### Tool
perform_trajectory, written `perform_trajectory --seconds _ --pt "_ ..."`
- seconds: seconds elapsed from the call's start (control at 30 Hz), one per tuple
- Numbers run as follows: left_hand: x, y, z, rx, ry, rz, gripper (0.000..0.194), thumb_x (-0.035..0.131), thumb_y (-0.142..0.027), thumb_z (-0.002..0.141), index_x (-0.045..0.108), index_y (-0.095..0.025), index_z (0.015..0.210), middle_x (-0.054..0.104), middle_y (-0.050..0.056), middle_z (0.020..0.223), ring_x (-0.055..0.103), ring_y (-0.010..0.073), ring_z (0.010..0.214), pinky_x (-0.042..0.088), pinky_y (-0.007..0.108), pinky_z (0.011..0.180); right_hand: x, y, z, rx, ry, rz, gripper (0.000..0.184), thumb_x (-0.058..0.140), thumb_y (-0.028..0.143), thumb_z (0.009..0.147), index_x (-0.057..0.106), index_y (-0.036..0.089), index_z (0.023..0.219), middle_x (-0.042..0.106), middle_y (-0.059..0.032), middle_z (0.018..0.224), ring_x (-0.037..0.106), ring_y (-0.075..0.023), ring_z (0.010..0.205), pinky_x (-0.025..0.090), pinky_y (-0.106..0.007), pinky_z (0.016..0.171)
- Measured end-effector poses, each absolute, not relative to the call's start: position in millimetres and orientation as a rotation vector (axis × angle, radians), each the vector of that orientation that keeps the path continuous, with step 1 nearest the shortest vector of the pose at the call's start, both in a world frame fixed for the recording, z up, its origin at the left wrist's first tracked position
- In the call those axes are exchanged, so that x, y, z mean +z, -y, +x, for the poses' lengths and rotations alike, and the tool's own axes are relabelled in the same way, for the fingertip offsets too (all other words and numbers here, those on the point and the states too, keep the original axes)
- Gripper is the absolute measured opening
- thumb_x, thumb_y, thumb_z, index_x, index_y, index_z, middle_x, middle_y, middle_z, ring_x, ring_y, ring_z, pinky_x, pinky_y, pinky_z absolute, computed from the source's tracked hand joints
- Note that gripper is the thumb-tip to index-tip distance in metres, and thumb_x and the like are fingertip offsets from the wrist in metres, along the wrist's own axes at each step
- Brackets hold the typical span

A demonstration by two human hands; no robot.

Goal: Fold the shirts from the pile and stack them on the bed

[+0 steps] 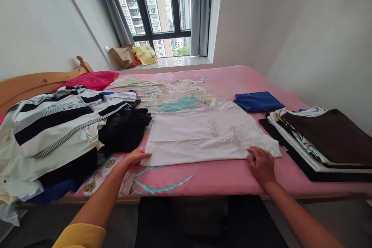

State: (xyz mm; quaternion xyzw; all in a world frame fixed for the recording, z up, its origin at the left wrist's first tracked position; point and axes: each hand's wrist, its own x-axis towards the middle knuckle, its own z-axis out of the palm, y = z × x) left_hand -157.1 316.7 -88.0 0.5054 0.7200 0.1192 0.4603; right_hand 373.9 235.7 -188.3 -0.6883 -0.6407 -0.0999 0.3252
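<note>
A white T-shirt [186, 133] lies on the bed, folded lengthwise, with small printed lettering on its upper side. Its hem points left and its sleeve and collar end lies to the right. My left hand [137, 157] is at the near hem corner, thumb on top and the other fingers partly hidden, gripping the cloth. Along the near edge, close to the sleeve, my right hand [262, 164] pinches the fabric with bent fingers.
A heap of loose clothes [58, 124] covers the bed's left side, beside a red pillow [90, 80]. On the right are a stack of folded clothes [328, 135] and a folded blue garment [258, 102]. Paper bags [123, 56] stand on the windowsill [184, 61].
</note>
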Motion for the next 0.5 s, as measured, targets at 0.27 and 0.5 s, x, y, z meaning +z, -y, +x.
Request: perform_trajectory --seconds 0.27,0.5 --pt "-84 -292 -150 0.368 -1.85 1.196 0.041 0.058 -0.059 0.063 0.044 -0.021 0.057 0.027 -0.008 0.033 0.022 0.0067 0.03 0.012 0.021 0.035 -180 -234 389 -0.267 1.242 -1.829 0.032 0.036 0.023 0.078 0.06 0.017 0.098 0.063 -0.0092 0.11 0.052 -0.0242 0.107 0.025 -0.047 0.101" --pt "-103 -295 -155 0.435 -1.921 1.196 0.034 0.049 -0.053 0.069 0.037 -0.022 0.061 0.025 -0.009 0.036 0.023 0.0081 0.031 0.013 0.021 0.035 -166 -243 443 -0.038 1.147 -2.193 0.04 0.046 0.037 0.078 0.059 0.019 0.111 0.062 -0.0125 0.108 0.052 -0.0296 0.104 0.039 -0.044 0.086"
